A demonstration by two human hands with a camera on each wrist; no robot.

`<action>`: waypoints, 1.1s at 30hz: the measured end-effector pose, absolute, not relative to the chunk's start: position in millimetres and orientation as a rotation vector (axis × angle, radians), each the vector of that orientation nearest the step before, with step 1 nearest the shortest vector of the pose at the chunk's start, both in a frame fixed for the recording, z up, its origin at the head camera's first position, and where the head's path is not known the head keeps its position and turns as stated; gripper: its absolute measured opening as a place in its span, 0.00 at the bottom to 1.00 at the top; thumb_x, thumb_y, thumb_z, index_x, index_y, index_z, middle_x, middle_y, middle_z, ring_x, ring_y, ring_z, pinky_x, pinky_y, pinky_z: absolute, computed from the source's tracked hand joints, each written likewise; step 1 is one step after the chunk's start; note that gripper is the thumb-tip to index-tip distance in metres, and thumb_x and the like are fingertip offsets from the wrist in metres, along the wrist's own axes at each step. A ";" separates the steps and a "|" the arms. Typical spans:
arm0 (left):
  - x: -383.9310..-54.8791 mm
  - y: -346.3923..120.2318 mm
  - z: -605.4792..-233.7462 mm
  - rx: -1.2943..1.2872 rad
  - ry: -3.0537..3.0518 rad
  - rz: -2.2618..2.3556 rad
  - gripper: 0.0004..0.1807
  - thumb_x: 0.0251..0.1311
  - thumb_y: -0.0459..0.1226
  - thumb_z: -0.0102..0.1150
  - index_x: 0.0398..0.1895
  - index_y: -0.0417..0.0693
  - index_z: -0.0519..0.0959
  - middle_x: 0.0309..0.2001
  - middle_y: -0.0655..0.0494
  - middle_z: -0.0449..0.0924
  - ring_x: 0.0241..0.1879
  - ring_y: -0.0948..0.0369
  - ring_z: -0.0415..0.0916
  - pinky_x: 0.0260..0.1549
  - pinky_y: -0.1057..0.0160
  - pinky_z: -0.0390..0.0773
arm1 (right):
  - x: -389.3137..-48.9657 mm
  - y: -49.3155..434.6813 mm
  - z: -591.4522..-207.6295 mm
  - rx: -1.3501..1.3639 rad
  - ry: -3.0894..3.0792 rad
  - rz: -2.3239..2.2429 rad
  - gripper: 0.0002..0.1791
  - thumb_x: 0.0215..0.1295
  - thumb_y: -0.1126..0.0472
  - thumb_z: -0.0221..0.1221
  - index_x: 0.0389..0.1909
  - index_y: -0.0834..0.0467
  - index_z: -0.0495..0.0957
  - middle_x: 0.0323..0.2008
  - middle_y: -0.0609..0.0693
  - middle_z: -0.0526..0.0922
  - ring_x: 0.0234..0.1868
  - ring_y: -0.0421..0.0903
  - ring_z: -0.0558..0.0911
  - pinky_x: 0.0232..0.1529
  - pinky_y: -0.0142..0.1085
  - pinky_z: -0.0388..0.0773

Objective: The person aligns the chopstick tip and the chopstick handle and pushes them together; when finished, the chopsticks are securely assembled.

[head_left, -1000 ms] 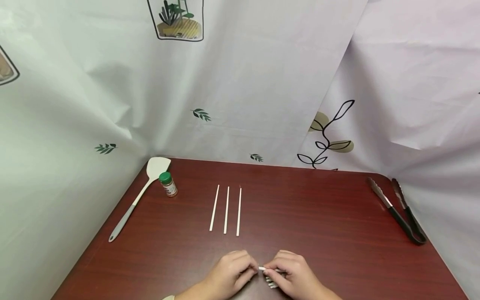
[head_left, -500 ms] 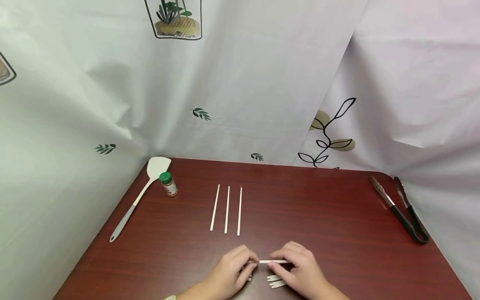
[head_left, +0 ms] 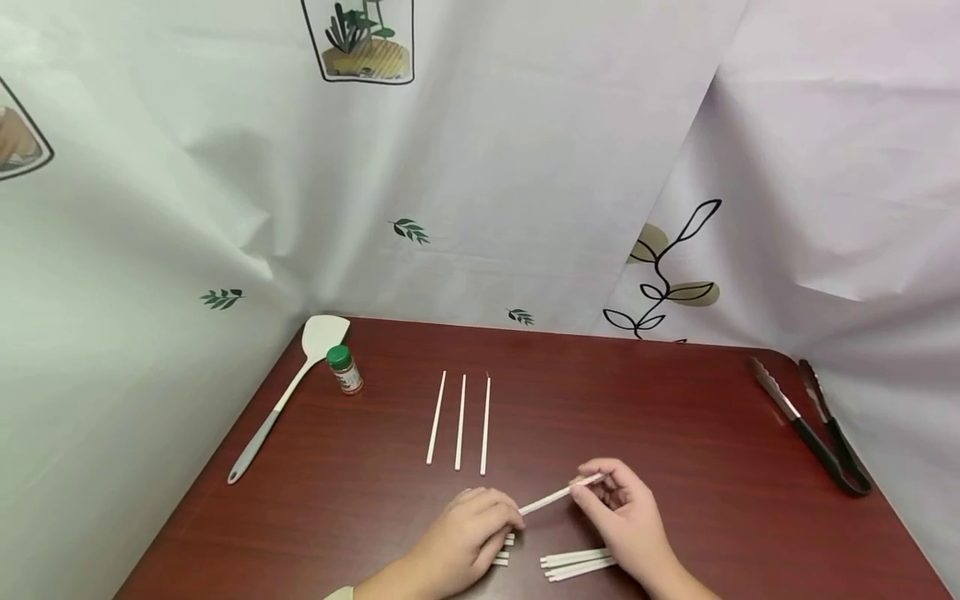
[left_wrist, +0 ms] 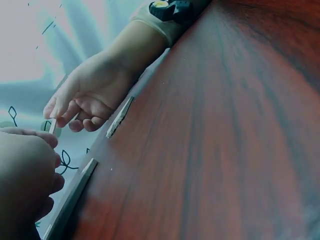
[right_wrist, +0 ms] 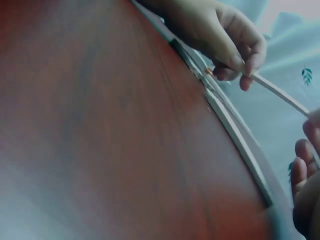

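A thin white stick (head_left: pixel 551 499) slants above the table between both hands. My left hand (head_left: pixel 471 532) pinches its lower left end, and my right hand (head_left: pixel 628 515) pinches it near the upper right end. Lifted off the tabletop, the same stick (right_wrist: pixel 281 94) spans the two hands in the right wrist view. Several white sticks (head_left: pixel 574 563) lie in a bundle beside my right wrist. Stick ends (head_left: pixel 504 560) poke out from beneath my left hand, which hides the rest of them. Farther back, three white sticks (head_left: pixel 461 422) lie side by side with gaps between them.
At the left edge of the dark red table (head_left: pixel 637 400) lies a white spatula (head_left: pixel 262 429) with a grey handle. A green-capped spice jar (head_left: pixel 345 371) stands near its blade. Black-handled tongs (head_left: pixel 817 437) lie open along the right edge. A patterned white curtain surrounds the back and sides.
My right hand has moved up and to the right, drawing its end of the stick up. More of the stick and the bundle beside my right hand now shows. My left hand has hardly moved.
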State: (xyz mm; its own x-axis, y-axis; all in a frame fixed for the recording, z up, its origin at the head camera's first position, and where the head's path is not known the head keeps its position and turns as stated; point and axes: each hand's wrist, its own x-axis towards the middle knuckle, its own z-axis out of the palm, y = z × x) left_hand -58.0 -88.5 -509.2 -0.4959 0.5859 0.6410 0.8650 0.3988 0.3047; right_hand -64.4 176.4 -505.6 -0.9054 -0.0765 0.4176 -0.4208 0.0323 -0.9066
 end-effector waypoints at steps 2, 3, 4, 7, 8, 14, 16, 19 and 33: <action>-58.3 -88.9 -508.6 -1.288 -2.240 -0.789 0.09 0.71 0.35 0.63 0.50 0.58 0.83 0.50 0.69 0.82 0.48 0.70 0.78 0.50 0.68 0.75 | -68.0 175.8 -500.8 0.391 -2.067 2.041 0.19 0.64 0.81 0.65 0.55 0.76 0.74 0.34 0.54 0.87 0.34 0.39 0.84 0.34 0.30 0.80; -58.9 -88.9 -508.3 -1.323 -2.235 -0.758 0.11 0.69 0.36 0.65 0.51 0.58 0.84 0.51 0.69 0.83 0.48 0.70 0.78 0.50 0.68 0.74 | -70.4 175.4 -498.5 0.338 -2.080 2.075 0.21 0.65 0.79 0.65 0.57 0.76 0.72 0.33 0.54 0.87 0.33 0.39 0.83 0.34 0.30 0.80; -59.1 -88.8 -508.2 -1.358 -2.232 -0.729 0.13 0.68 0.37 0.67 0.53 0.58 0.84 0.52 0.70 0.83 0.48 0.71 0.78 0.50 0.69 0.74 | -73.1 174.9 -496.3 0.297 -2.101 2.099 0.24 0.66 0.78 0.66 0.60 0.76 0.70 0.32 0.53 0.86 0.32 0.39 0.82 0.33 0.30 0.80; -60.5 -87.1 -508.4 -1.458 -2.210 -0.679 0.19 0.64 0.40 0.71 0.58 0.57 0.84 0.54 0.69 0.82 0.49 0.71 0.76 0.53 0.69 0.73 | -83.2 173.5 -489.9 0.258 -2.195 2.108 0.27 0.67 0.76 0.66 0.64 0.73 0.67 0.31 0.51 0.84 0.29 0.39 0.80 0.31 0.30 0.77; -61.2 -86.2 -508.4 -1.479 -2.199 -0.665 0.21 0.63 0.41 0.72 0.60 0.57 0.83 0.54 0.68 0.82 0.49 0.71 0.76 0.53 0.69 0.73 | -87.2 173.1 -487.4 0.259 -2.229 2.104 0.27 0.67 0.75 0.66 0.64 0.73 0.67 0.30 0.51 0.83 0.29 0.39 0.79 0.29 0.30 0.76; -69.7 -78.7 -510.2 -1.459 -2.212 -0.613 0.23 0.63 0.44 0.74 0.61 0.54 0.84 0.54 0.66 0.84 0.50 0.68 0.78 0.53 0.67 0.74 | -120.2 169.1 -476.1 0.350 -2.442 2.027 0.25 0.67 0.72 0.67 0.63 0.71 0.72 0.31 0.53 0.84 0.28 0.40 0.77 0.29 0.30 0.74; -73.0 -76.0 -510.5 -1.406 -2.248 -0.609 0.23 0.62 0.44 0.75 0.60 0.54 0.84 0.53 0.66 0.84 0.49 0.67 0.79 0.52 0.65 0.74 | -133.2 166.4 -473.6 0.371 -2.512 1.981 0.25 0.68 0.71 0.68 0.64 0.70 0.74 0.31 0.54 0.84 0.29 0.41 0.78 0.32 0.31 0.74; -77.8 -72.2 -511.2 -1.283 -2.319 -0.594 0.23 0.60 0.45 0.76 0.59 0.54 0.85 0.52 0.66 0.84 0.48 0.65 0.79 0.50 0.63 0.75 | -152.5 162.0 -472.5 0.385 -2.610 1.885 0.26 0.68 0.69 0.68 0.65 0.68 0.76 0.32 0.54 0.86 0.30 0.42 0.78 0.34 0.32 0.74; -93.5 -73.2 -516.6 -1.038 -2.391 -0.542 0.15 0.50 0.45 0.80 0.43 0.62 0.89 0.59 0.60 0.85 0.59 0.55 0.77 0.51 0.50 0.74 | -213.3 126.8 -478.4 0.597 -2.895 1.180 0.18 0.61 0.61 0.73 0.52 0.60 0.89 0.38 0.47 0.87 0.44 0.47 0.84 0.49 0.45 0.80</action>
